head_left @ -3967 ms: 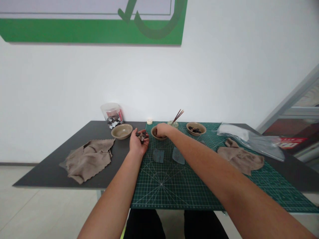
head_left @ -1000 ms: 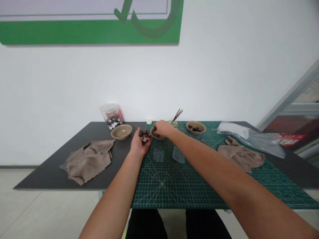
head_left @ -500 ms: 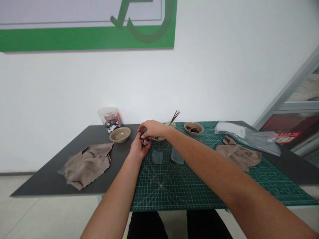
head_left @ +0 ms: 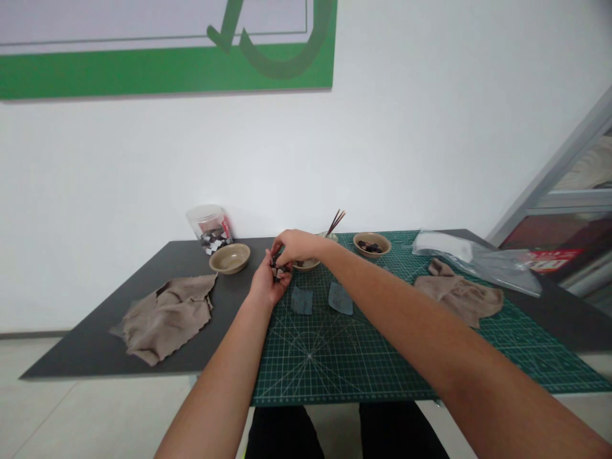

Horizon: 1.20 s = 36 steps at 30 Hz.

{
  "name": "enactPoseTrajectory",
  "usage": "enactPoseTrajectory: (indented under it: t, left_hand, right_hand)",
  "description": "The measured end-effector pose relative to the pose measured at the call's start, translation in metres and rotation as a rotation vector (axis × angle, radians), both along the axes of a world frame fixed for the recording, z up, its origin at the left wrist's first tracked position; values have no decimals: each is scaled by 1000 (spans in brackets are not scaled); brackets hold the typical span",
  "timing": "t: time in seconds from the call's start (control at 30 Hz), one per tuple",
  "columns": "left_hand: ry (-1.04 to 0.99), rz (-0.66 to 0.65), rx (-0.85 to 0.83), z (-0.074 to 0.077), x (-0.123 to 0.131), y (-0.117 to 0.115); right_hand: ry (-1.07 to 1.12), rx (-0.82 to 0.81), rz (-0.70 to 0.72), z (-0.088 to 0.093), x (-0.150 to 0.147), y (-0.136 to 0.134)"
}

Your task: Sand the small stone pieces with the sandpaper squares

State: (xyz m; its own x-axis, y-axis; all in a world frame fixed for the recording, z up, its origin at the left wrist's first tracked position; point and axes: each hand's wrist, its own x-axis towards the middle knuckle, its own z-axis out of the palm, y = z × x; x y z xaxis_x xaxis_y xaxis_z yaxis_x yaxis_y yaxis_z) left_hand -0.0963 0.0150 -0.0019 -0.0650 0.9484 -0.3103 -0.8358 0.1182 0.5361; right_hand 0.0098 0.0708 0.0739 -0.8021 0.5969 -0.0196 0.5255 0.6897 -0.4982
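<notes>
Several small black and pale flat pieces [head_left: 278, 273] lie in my left hand [head_left: 268, 280], its fingers curled up around them. Over that palm reaches my right hand [head_left: 292, 245], with thumb and fingers pinched down at the pieces; whatever is between the fingertips is too small to make out. Just behind the hands stands a tan bowl [head_left: 306, 265], largely hidden by my right hand and forearm. Nearer me, two bluish-grey square patches lie on the green cutting mat: a left patch [head_left: 301, 301] and a right patch [head_left: 340, 298].
Left of my hands are a tan bowl [head_left: 230, 259], a clear jar [head_left: 210, 229] of black and white pieces and a brown cloth [head_left: 167, 319]. Rightward are a bowl of dark pieces [head_left: 371, 245], thin sticks [head_left: 336, 222], another brown cloth [head_left: 459, 293] and a plastic bag [head_left: 478, 261].
My right fingers have dipped slightly lower and to the right over my left palm. Everything on the table stays where it was; the view has shifted a little.
</notes>
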Motion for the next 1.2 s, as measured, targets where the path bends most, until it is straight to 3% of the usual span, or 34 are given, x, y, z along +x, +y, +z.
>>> enactPoseTrajectory:
  t: [0.23,0.6,0.87,1.03,1.13,1.2]
  left_hand:
    - [-5,-10,-17,5,1,-2]
    - [-24,-38,-41,1,-1,0]
    - [11,-25,-29,0,1,1]
    - [0,-14,-53,3,1,-1]
    - [22,31,-93,5,0,-2]
    - [34,61,-108,5,-1,-2]
  right_hand:
    - [83,67,13,0,4,3]
    - [285,-80,-24,-13,12,10]
    - [164,112,-81,-13,10,1]
    - [291,104,-83,-11,13,4]
    - [307,155,-207,-12,22,9]
    - [180,207,-315,-16,28,11]
